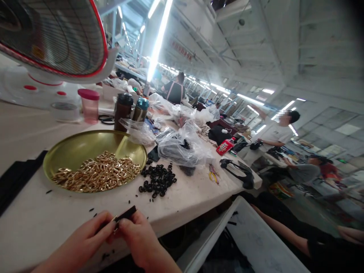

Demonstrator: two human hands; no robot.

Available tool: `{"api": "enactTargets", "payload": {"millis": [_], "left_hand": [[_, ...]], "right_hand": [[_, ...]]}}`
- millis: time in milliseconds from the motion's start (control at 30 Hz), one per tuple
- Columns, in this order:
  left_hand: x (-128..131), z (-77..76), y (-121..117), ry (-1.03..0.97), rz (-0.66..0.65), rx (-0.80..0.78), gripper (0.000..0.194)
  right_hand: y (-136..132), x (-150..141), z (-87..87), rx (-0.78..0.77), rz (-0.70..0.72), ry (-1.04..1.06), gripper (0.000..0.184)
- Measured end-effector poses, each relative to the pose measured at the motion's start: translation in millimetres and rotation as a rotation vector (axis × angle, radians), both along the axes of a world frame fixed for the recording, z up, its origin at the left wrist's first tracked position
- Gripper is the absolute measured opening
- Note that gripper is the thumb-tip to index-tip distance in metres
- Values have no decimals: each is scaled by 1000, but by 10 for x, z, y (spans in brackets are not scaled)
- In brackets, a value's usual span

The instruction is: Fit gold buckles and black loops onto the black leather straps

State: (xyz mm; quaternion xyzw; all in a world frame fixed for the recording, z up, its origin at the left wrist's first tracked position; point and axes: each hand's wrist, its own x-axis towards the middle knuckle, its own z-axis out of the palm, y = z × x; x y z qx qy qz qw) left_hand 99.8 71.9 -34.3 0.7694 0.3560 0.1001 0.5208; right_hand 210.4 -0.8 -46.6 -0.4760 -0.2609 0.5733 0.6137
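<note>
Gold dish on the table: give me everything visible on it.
The dish is wide, round and shallow, with a thin raised rim and a smooth, shiny gold-toned surface, apparently metal. It sits upright on the pale table. A heap of small, glossy gold-coloured pieces covers its near part; the far part is bare. Small black rings lie just right of it; contact with the clear plastic behind can't be confirmed. Neither hand touches it. Its underside is hidden.
</note>
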Motion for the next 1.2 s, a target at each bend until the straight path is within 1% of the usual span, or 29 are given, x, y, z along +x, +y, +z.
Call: {"api": "enactTargets", "payload": {"millis": [67,167,333,367,433,500,567,600,633,667,733,767,833,867,900,933,1033,1200], "left_hand": [[-27,2,1,12,10,9,37],[-57,8,-4,11,24,60,35],[-88,12,-40,-12,-35,114,33],[-91,11,-54,-10,-43,122,33],[-89,14,-88,-6,-42,138,33],[-79,28,-124,-14,-23,142,33],[-70,50,-154,-35,-3,125,34],[-68,65,-165,-49,1,118,34],[-71,81,-173,-60,1,116,34],[-78,100,-180,-70,-4,120,34],[-101,147,-192,-72,-11,134,32],[-115,173,-200,-60,-10,136,31],[-142,223,-219,-22,3,118,28],[-152,242,-229,-2,7,97,27],[-158,254,-235,5,15,68,25],[-163,259,-237,-2,22,27,24],[-169,235,-216,-44,45,-109,19],[-167,153,-154,-89,80,-207,16]], "right_hand": [[1,-13,3,12,-10,-37,12],[-29,-19,17,52,-70,-161,11],[-128,-18,70,53,-93,-183,15],[-150,-23,77,57,-103,-215,14],[-193,-38,81,73,-159,-392,9],[-230,-49,75,119,-247,-676,4],[-248,-47,69,197,-287,-933,7],[-247,-41,69,238,-295,-1008,8],[-239,-31,75,262,-304,-1037,8],[-225,-19,86,258,-312,-1024,7],[-191,4,124,193,-299,-878,3],[-176,13,146,149,-261,-757,1],[-159,20,181,82,-148,-508,3],[-157,21,186,68,-104,-414,5],[-157,21,181,63,-82,-362,6],[-158,22,165,63,-77,-347,8],[-151,39,85,74,-81,-386,11],[-91,100,9,83,-52,-433,12]]}}
